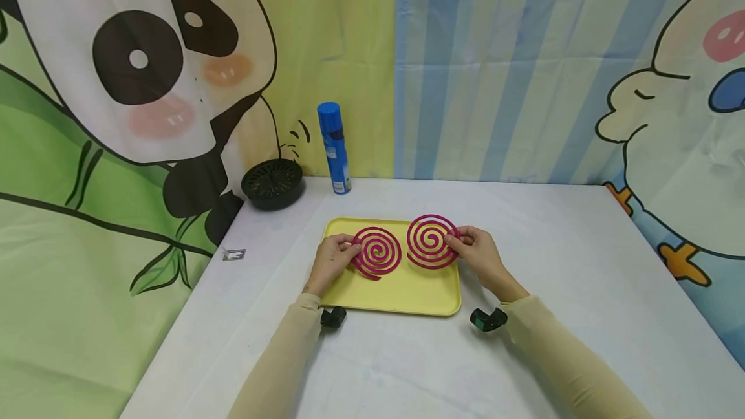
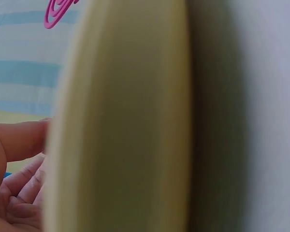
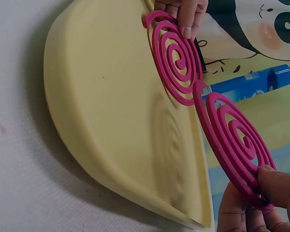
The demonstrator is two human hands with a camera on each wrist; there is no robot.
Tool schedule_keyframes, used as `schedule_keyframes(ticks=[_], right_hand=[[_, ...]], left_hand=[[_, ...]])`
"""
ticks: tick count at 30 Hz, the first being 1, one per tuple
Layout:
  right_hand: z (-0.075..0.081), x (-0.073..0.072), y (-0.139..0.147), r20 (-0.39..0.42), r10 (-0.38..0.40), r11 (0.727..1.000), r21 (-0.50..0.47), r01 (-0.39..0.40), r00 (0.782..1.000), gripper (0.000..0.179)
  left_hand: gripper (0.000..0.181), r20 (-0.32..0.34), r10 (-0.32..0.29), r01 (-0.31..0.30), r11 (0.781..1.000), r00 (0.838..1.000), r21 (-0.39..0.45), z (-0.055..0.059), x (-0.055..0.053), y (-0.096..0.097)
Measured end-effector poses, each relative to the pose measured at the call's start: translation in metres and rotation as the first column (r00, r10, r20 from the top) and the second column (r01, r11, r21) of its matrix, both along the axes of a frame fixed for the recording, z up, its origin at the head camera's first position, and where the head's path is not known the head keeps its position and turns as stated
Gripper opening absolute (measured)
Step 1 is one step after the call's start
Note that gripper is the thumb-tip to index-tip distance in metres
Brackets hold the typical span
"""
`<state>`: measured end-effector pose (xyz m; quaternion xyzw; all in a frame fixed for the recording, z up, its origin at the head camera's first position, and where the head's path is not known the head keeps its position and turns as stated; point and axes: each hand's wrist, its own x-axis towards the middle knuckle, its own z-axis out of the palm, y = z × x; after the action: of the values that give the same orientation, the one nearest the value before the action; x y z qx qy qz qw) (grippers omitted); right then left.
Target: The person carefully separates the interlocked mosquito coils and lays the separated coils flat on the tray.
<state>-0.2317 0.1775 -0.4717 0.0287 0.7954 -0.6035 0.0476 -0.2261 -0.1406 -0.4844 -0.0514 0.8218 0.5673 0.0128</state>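
Observation:
Above a yellow tray (image 1: 372,296), two flat magenta spiral mosquito coils are held apart from each other. My left hand (image 1: 330,264) pinches the left coil (image 1: 377,252) at its outer edge between thumb and fingers. At its right edge, the other coil (image 1: 432,242) is pinched by my right hand (image 1: 480,256), slightly higher. The right wrist view shows the right-hand coil (image 3: 241,140) tilted clear of the tray, its thumb on the near edge. In the left wrist view the tray's blurred rim (image 2: 130,121) hides most of the left hand's fingers.
A blue spray can (image 1: 334,150) stands upright behind the tray. To its left sits a round black holder with a slotted top (image 1: 273,183). A small metal piece (image 1: 234,255) lies near the table's left edge. Patterned curtains (image 1: 477,70) border the white table (image 1: 559,264).

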Motion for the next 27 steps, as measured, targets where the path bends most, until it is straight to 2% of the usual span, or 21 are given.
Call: schedule_keyframes(ticks=[11,27], right_hand=[[-0.0022,-0.0008,-0.0012,0.021,0.007,1.0,0.006,-0.007,1.0,0.037],[-0.0046,-0.0006,-0.0029,0.035,0.003,1.0,0.026,-0.004,0.999,0.034]], left_hand=[[0.03,0.0,-0.001,0.001,0.999,1.0,-0.045,-0.0019,0.0025,-0.0027],[0.029,-0.008,-0.015,0.013,0.986,1.0,-0.167,0.0013,0.0039,-0.0016]])
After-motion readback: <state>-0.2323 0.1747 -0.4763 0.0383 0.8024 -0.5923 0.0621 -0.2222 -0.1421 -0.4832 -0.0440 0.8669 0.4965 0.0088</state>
